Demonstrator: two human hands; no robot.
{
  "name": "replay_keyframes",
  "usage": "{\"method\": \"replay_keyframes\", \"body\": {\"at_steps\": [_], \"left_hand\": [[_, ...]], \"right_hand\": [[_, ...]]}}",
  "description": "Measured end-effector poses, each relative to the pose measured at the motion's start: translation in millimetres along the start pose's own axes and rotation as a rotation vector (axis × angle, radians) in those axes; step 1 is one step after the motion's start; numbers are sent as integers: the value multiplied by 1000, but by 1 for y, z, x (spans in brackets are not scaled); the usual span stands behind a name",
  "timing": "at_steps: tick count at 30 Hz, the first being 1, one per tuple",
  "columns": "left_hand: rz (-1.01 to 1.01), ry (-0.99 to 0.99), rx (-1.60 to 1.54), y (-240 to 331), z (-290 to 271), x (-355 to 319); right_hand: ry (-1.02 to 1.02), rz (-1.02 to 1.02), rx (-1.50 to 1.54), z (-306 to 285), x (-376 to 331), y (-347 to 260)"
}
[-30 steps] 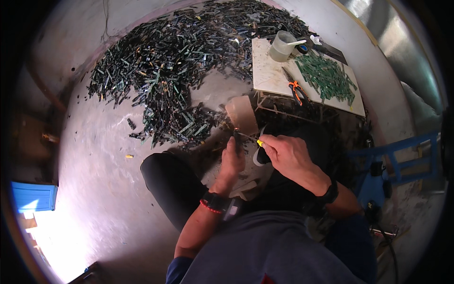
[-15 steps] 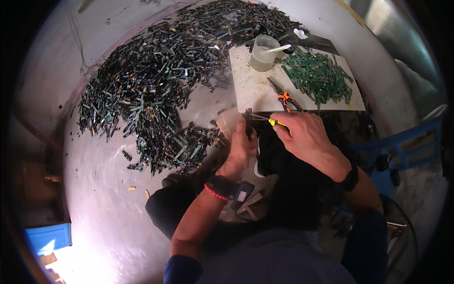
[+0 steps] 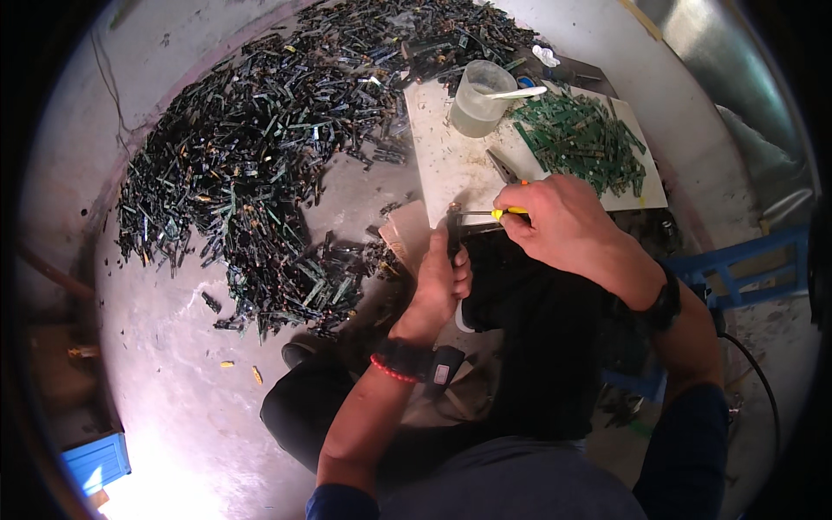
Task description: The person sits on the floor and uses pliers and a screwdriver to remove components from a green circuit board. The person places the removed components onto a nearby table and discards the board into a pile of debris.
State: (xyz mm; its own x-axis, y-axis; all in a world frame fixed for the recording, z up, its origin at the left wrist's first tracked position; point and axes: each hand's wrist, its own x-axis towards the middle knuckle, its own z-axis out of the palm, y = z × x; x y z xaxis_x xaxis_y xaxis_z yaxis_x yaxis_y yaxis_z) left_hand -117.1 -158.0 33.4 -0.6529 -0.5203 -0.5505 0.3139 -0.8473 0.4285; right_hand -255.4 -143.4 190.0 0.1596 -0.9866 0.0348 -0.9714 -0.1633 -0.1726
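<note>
My left hand (image 3: 440, 276) is closed around a dark narrow piece (image 3: 454, 227), holding it upright with its copper-coloured upper end showing above the thumb. In my right hand (image 3: 563, 218) is a screwdriver (image 3: 510, 213) with a yellow and black handle. Its thin shaft points left, nearly level, and the tip meets the piece near its upper end; exact contact is too small to tell. Just beyond my right hand, pliers (image 3: 503, 166) lie on a white board (image 3: 436, 156), their orange and black handles mostly hidden by the hand.
On the board stand a translucent cup (image 3: 473, 111) holding liquid and a white-handled tool (image 3: 520, 93), beside a heap of green strips (image 3: 588, 143). A large pile of dark strips (image 3: 251, 156) covers the floor at the left. A blue plastic frame (image 3: 745, 269) is at the right.
The screwdriver has swung from slanting to nearly level, its shaft now across the top of the dark piece. My right hand covers more of the pliers. The whole view has shifted slightly.
</note>
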Motion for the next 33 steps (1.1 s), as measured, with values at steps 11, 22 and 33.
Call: {"method": "replay_keyframes", "body": {"at_steps": [11, 22, 33], "left_hand": [[35, -17, -3, 0, -2, 5], [7, 23, 32, 5, 0, 2], [30, 165, 92, 8, 1, 2]], "right_hand": [[-306, 109, 93, -22, 45, 10], [-606, 118, 155, -27, 86, 27], [-404, 67, 39, -30, 62, 9]]}}
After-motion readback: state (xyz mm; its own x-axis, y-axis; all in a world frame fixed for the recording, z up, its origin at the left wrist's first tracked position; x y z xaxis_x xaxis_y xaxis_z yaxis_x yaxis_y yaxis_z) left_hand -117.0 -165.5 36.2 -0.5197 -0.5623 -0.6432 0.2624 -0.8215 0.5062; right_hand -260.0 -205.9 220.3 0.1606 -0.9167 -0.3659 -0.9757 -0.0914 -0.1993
